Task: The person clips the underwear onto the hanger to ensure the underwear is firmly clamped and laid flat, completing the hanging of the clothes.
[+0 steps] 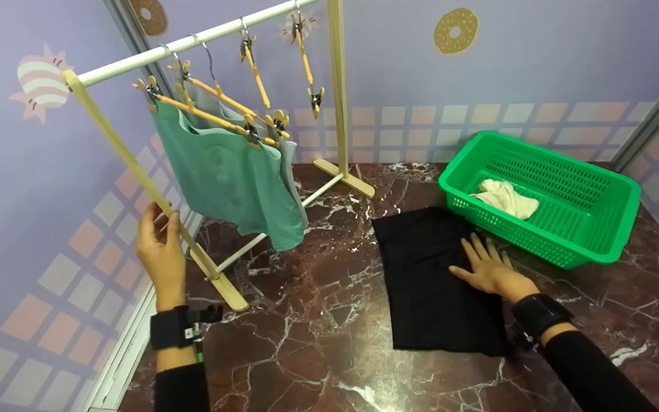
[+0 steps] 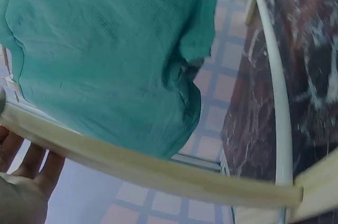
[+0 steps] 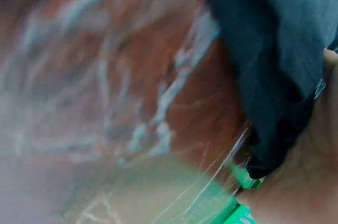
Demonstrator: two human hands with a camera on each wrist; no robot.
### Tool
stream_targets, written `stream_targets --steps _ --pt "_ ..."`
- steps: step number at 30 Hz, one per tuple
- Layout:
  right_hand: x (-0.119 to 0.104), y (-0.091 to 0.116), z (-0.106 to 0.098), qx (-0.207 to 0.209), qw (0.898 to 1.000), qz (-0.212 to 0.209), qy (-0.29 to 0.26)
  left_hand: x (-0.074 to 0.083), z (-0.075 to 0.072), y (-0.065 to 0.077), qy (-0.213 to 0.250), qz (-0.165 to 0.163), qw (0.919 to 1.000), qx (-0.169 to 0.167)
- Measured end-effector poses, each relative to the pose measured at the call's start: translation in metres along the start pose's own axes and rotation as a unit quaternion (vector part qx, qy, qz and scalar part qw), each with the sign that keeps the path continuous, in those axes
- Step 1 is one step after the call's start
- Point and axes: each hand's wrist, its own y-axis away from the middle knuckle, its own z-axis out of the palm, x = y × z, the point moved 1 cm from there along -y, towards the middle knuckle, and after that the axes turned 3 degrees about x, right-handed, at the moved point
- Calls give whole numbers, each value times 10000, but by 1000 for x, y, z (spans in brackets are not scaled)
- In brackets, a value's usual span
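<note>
My left hand (image 1: 161, 249) grips the slanted wooden upright (image 1: 120, 146) of a small clothes rack, its fingers behind the post in the left wrist view. Beside that hand, a teal garment (image 1: 226, 177) hangs by its waistband from a clip hanger (image 1: 203, 114), and a pale grey garment (image 1: 289, 166) shows behind it. A folded black garment (image 1: 432, 286) lies flat on the marbled surface. Fingers spread, my right hand (image 1: 489, 272) rests on its right side; the right wrist view shows dark fabric (image 3: 280, 76) beside the palm.
At the right stands a green perforated basket (image 1: 541, 246) with a crumpled cream cloth (image 1: 507, 199) inside, close to the black garment. Two bare clip hangers (image 1: 256, 77) hang farther along the white rail (image 1: 192, 41). Patterned walls (image 1: 386, 63) enclose the left, back and right.
</note>
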Motion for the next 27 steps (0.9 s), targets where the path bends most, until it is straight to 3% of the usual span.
stream_targets --steps 5,8,10,13,17,22,27 --pt "-23 1 -14 163 9998 -104 80 0 1 1 -286 159 9990 303" --pt "-48 1 -29 631 9957 -573 365 2 2 1 -388 180 9988 258" --pt "-69 0 -40 1127 9864 -1111 448 4 3 1 -455 187 9986 210" --pt "-106 -1 -60 1916 9614 -1944 359 7 5 -1 -478 152 9987 113" --pt "-158 0 -91 2433 9382 -2463 9 8 7 -5 -515 71 9986 -8" --pt "-221 -2 -130 2333 9336 -2670 -512 8 1 -6 -521 30 9986 -19" --pt "-266 -7 -162 1953 9413 -2448 -1259 9 -4 -6 -528 -7 9985 -124"
